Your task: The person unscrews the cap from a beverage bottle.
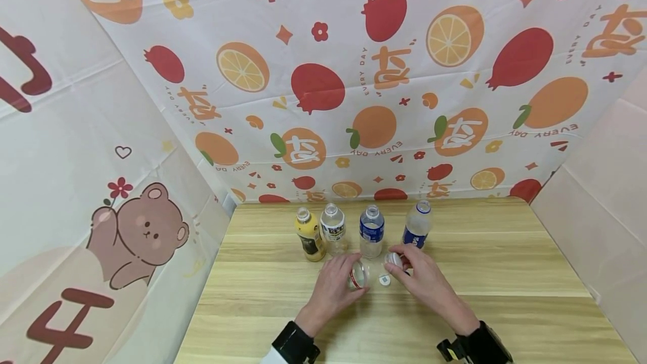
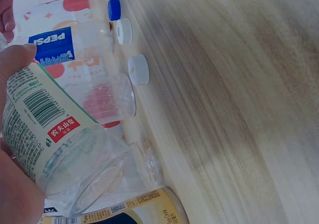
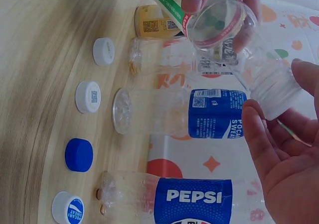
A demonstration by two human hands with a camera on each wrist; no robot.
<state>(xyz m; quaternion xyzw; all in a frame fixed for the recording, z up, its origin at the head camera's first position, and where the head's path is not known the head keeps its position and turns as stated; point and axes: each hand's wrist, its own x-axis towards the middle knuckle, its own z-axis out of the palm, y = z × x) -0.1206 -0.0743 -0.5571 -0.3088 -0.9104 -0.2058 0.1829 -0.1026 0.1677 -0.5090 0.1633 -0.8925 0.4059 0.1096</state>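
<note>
My left hand (image 1: 328,288) grips a clear plastic bottle (image 2: 47,117) round its label, which is pale with green and red edging. The bottle is tilted, its neck towards my right hand (image 1: 427,282). Fingers and thumb of the right hand pinch the whitish, ridged mouth end (image 3: 273,92). Below in the right wrist view is a row of loose caps: a plain white cap (image 3: 103,52), a white cap with a printed code (image 3: 88,97), a blue cap (image 3: 79,155) and a white Pocari Sweat cap (image 3: 68,208).
Behind the hands stand a yellow drink bottle (image 1: 310,236), a clear labelled bottle (image 1: 333,230), a Pocari Sweat bottle (image 1: 372,232) and a Pepsi bottle (image 1: 417,224), all upright with bare necks. A fruit-print cloth (image 1: 349,128) hangs along the wooden table's (image 1: 505,263) back edge.
</note>
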